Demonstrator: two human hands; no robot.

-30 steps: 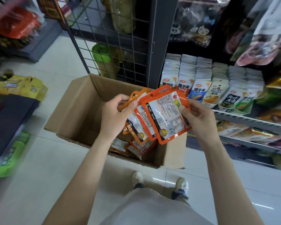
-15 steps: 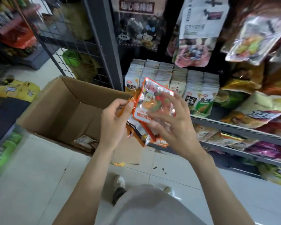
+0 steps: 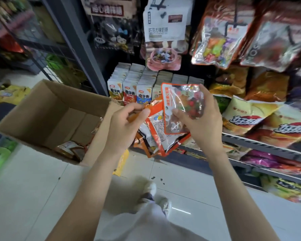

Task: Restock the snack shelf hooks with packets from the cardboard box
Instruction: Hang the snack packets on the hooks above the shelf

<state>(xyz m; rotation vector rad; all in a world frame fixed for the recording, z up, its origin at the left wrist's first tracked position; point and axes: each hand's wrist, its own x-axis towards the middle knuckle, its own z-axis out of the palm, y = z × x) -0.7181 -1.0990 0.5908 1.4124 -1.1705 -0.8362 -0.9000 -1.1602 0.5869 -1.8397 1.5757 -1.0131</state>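
Orange-edged packets (image 3: 155,134) fan out from the left hand (image 3: 123,126), thumb and fingers pinched on their top corners so the bunch hangs loose below. Right hand (image 3: 198,122) holds a single packet (image 3: 181,105) apart from the bunch, thumb on the clear front, fingers curled behind, raised toward the snack shelf (image 3: 261,145). Both hands sit between the cardboard box (image 3: 47,108) and the shelf, above the floor.

Risks, as a guess: left grip is only on the corners, so a packet could slide out of the fan and drop to the tiles while attention goes to the hook. Slick film, thin pinch. Hang hole on the single packet isn't visible, and the target hook isn't either, so threading could miss or tear the hole. Hanging bags (image 3: 215,37) overhead crowd the reach and could get knocked.

Containers: the box is open, flaps up, mostly bare inside, with a few packets left (image 3: 69,150) in the near corner; exact count unclear. Shelf tier carries upright rows of small packs (image 3: 129,91) and big chip bags (image 3: 261,120) lying on their sides.
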